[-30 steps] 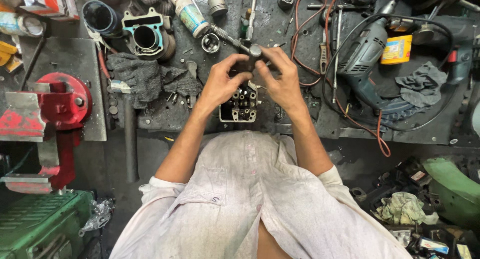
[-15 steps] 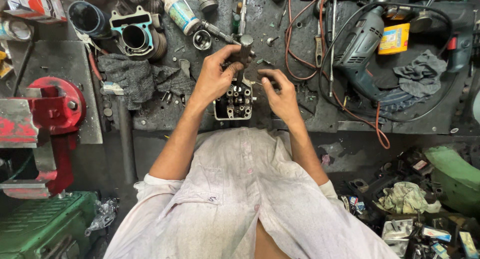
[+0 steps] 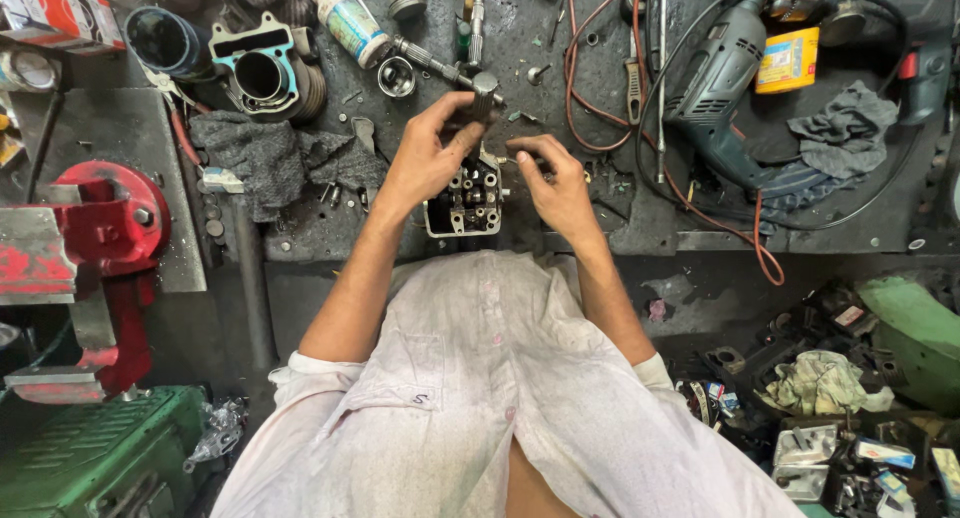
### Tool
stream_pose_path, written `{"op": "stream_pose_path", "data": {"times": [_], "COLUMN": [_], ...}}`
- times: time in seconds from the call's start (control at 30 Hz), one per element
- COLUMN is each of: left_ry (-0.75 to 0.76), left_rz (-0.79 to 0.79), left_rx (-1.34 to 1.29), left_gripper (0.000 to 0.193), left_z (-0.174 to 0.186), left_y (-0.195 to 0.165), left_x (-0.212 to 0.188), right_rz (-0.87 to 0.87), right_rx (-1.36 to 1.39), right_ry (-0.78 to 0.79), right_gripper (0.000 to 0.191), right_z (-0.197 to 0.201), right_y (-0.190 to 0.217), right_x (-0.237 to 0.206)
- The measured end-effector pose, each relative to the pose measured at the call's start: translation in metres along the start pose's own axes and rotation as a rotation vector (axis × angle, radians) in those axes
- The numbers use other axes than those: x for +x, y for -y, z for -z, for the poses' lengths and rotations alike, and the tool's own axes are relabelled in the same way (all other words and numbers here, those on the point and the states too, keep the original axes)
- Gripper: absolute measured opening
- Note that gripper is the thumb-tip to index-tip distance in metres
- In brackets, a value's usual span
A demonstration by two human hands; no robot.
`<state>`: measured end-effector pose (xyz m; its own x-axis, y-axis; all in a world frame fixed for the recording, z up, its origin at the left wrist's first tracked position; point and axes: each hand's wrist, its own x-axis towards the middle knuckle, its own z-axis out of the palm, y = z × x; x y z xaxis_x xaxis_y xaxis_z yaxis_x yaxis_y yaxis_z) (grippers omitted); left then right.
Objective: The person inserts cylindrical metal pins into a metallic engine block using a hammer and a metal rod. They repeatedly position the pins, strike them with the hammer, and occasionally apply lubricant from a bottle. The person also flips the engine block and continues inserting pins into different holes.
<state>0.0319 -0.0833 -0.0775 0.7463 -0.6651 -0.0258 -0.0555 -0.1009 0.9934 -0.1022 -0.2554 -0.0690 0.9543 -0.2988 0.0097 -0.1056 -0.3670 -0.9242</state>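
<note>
Clearly mid-job: the engine cylinder head (image 3: 465, 200) sits at the workbench's (image 3: 600, 218) front edge, valve gear exposed; left hand (image 3: 425, 158) grips a socket tool (image 3: 484, 90), right hand (image 3: 560, 183) pinches something small.

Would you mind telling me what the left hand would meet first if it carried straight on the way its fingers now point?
Probably the ratchet handle, lying just beyond the socket the left hand grips; past it, the small piston. Depth is hard to judge from above.
</note>
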Motion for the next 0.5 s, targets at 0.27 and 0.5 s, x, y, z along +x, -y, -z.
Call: {"op": "stream_pose_path", "data": {"times": [0.27, 0.5], "left_ry": [0.07, 0.021], "left_rz": [0.005, -0.176], "left_rx": [-0.221, -0.017], "left_gripper": [0.027, 0.026], "left_z": [-0.007, 0.001], "left_y": [-0.002, -0.007], "left_x": [0.017, 0.012], "right_rz": [0.046, 0.022], "right_rx": [-0.016, -0.022], "right_ry": [0.025, 0.015], "right_gripper": [0.016, 0.016], "right_z": [-0.002, 0.002], "right_y": [-0.001, -0.004], "right_x": [0.0, -0.003]}}
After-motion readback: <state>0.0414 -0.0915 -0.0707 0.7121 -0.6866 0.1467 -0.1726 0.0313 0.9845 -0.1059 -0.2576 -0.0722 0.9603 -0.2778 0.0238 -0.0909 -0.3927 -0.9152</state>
